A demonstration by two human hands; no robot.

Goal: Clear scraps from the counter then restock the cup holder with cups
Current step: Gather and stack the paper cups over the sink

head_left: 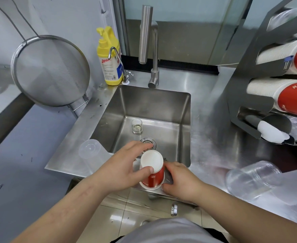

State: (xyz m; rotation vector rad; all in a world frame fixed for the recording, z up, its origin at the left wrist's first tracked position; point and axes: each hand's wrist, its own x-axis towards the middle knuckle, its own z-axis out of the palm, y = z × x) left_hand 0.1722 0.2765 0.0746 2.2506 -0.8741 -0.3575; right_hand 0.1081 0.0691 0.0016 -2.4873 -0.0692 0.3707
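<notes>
both hands grip upturned red cup (152, 170) at lower centre: left hand (125, 168) on its base, right hand (179, 179) at rim. sink (184, 109) holds small glass (137, 126), little liquid inside. holder (249, 95) at right carries cup stacks.

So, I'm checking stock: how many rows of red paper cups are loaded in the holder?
2: an upper stack and a lower stack in the cup holder at right. A separate red cup is held at the sink's front edge. The frame edge may hide more.

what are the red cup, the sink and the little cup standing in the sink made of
Upside-down red and white cup: looks like paper, matte white base and printed wall. Square sink basin: brushed stainless steel, dull grey reflections. Small clear cup in the sink: transparent, glass or hard plastic; cannot tell which.
</notes>
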